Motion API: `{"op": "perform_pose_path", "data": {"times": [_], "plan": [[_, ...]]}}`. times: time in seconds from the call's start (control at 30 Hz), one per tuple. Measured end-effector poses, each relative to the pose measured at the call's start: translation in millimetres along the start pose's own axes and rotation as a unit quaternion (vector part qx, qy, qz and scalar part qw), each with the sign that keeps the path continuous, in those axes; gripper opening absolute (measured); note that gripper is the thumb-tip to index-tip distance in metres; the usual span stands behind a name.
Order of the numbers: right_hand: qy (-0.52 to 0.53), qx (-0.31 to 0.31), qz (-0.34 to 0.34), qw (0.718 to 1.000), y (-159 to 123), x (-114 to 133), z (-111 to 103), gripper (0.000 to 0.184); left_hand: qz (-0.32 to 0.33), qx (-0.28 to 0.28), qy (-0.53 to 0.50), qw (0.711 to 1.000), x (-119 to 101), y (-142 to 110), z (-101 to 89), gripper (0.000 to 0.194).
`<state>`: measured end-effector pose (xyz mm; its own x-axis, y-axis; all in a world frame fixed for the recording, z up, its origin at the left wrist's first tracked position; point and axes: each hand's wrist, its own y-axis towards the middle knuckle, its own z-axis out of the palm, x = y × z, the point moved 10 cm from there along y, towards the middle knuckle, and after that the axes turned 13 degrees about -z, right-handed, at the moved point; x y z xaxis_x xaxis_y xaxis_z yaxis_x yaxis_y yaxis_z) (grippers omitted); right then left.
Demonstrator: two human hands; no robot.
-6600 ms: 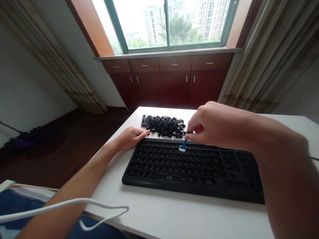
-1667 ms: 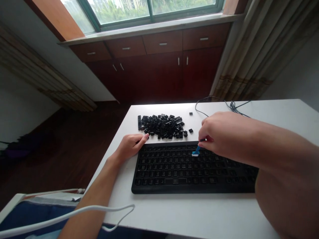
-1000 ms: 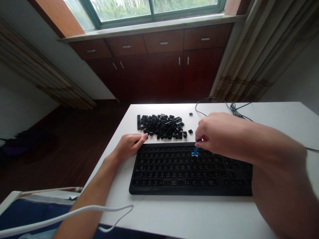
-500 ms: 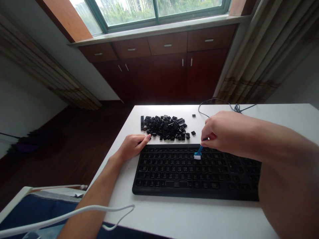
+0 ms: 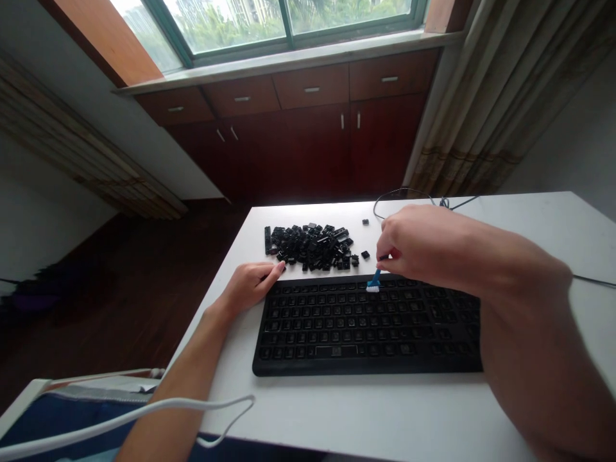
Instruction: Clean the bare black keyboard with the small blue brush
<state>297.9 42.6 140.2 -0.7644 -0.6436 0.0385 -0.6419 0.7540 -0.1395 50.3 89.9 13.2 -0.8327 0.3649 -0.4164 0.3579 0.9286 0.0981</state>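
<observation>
A black keyboard (image 5: 337, 350) with its keycaps off lies on the white table, bare key sockets showing in rows. Between the fingertips of my right hand (image 5: 402, 240) is a small blue brush (image 5: 373, 283), its white bristles down at the upper rows, right of the middle. The wrist is bent over the keyboard, and my forearm hides its right end. My left hand (image 5: 250, 284), fingers curled and thumb stretched along the back edge, grips the keyboard's far left corner. Just beyond lies a heap of loose black keycaps (image 5: 312, 247), close to the left thumb.
Two stray keycaps, one of them this keycap (image 5: 366, 222), lie right of the heap. A thin black cable (image 5: 380, 199) curls at the table's back edge. A white cord (image 5: 212, 404) crosses the lower left foreground. Wooden cabinets (image 5: 308, 147) stand under the window beyond the table (image 5: 308, 404).
My right hand has drawn the brush slightly up toward the keyboard's back edge. My left hand stays at the corner. The whole view has shifted a little.
</observation>
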Motion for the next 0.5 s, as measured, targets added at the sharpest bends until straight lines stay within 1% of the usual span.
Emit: {"op": "perform_pose_path", "data": {"times": [0.13, 0.3, 0.4, 0.5], "plan": [[0.003, -0.015, 0.003, 1.000, -6.9, -1.6, -5.5, 0.018, 0.004, -0.003, -0.005, 1.000, -1.2, 0.1, -0.7, 0.042], [0.062, 0.022, 0.009, 0.998, -11.8, 2.3, -0.2, 0.018, 0.017, 0.000, -0.007, 1.000, -3.6, 0.1, -0.7, 0.041], [0.108, 0.039, -0.002, 0.993, -10.3, 9.3, 4.0, 0.017, 0.011, 0.004, -0.003, 1.000, -1.8, 0.8, 0.5, 0.041], [0.107, 0.046, 0.005, 0.993, -8.0, 7.7, 6.2, 0.016, 0.000, 0.002, 0.003, 1.000, 1.0, 1.6, 0.9, 0.041]]}}
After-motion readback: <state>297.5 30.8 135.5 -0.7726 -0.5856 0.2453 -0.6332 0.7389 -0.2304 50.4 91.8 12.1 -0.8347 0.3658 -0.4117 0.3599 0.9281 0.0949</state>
